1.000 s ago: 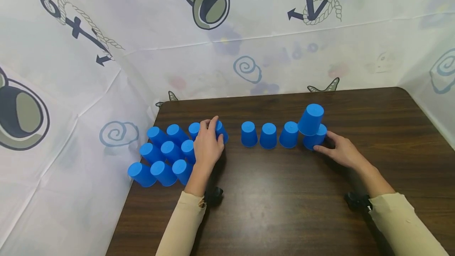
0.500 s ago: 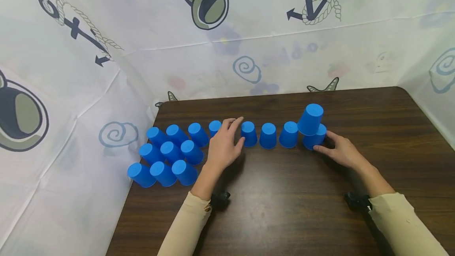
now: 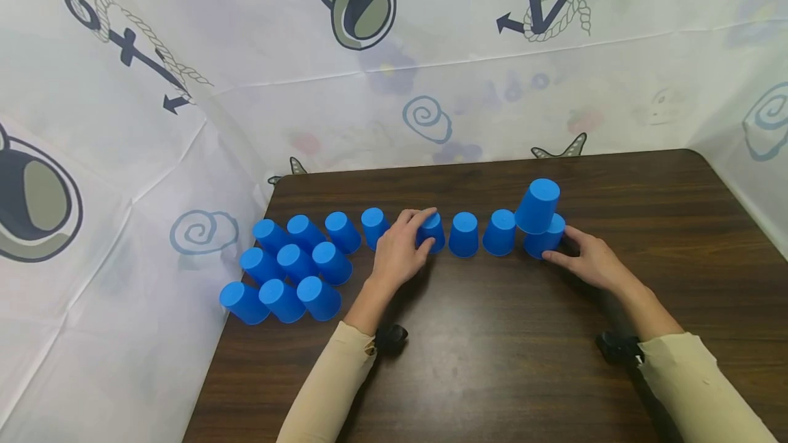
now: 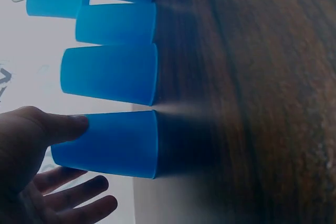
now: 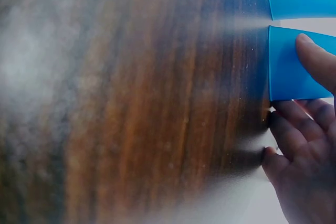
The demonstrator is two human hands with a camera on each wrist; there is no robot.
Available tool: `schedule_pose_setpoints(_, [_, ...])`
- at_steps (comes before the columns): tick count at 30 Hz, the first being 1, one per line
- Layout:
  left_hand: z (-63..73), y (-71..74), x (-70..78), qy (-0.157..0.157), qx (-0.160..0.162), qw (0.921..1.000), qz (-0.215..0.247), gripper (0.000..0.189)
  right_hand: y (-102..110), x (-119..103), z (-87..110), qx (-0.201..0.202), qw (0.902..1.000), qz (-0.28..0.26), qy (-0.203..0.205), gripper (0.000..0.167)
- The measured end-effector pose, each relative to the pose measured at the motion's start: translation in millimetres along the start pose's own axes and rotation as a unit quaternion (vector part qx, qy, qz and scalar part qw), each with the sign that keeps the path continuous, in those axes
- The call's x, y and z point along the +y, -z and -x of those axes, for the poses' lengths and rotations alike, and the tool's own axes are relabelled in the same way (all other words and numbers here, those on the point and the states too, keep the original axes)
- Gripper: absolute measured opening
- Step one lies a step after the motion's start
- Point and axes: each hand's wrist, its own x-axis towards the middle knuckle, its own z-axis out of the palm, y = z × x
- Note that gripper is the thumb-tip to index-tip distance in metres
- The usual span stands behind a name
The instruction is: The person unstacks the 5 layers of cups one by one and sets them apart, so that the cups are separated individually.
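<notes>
Upside-down blue plastic cups stand in a row across the table. My left hand [image 3: 399,250] grips one blue cup [image 3: 435,240] in the middle of that row. In the left wrist view the thumb lies along this cup's near side, with fingers behind it. At the row's right end my right hand [image 3: 589,262] holds another blue cup [image 3: 539,245] between thumb and fingers, low on its side. Above that cup sits an upper blue cup [image 3: 537,209], also upside down. Two more cups, a nearer one [image 3: 464,236] and another [image 3: 499,234], stand between my hands.
A group of several upside-down blue cups [image 3: 298,262] covers the table's left side. One separate cup [image 3: 373,227] stands just left of my left hand. The dark wooden table [image 3: 492,361] meets a printed white cloth [image 3: 345,115] behind and at the left.
My left hand has moved right, leaving the cup beside the left group and taking hold of the cup farther along the row. My right hand stays on its cup.
</notes>
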Motion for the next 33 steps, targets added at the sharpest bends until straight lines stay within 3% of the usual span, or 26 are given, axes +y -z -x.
schedule_pose_setpoints(9, [-1.1, -6.8, -3.2, -0.002, 0.059, 0.9982, 0.007, 0.047, 0, 1, 0.3, 0.0, 1.0, -0.001, 0.002, 0.09])
schedule_pose_setpoints(13, [2.6, -1.6, -3.6, 0.001, 0.082, 0.9966, 0.005, 0.046, 1, 1, 0.5, -0.004, 1.0, -0.001, -0.004, 0.091])
schedule_pose_setpoints(24, [51.1, 35.7, -8.0, 0.065, 0.127, 0.9898, 0.005, 0.046, 2, 0, -0.2, -0.003, 1.0, -0.004, 0.003, 0.09])
schedule_pose_setpoints(33, [78.5, 46.0, -18.8, 0.118, 0.142, 0.9826, -0.022, 0.047, 0, 1, -0.4, -0.009, 1.0, -0.003, -0.001, 0.091])
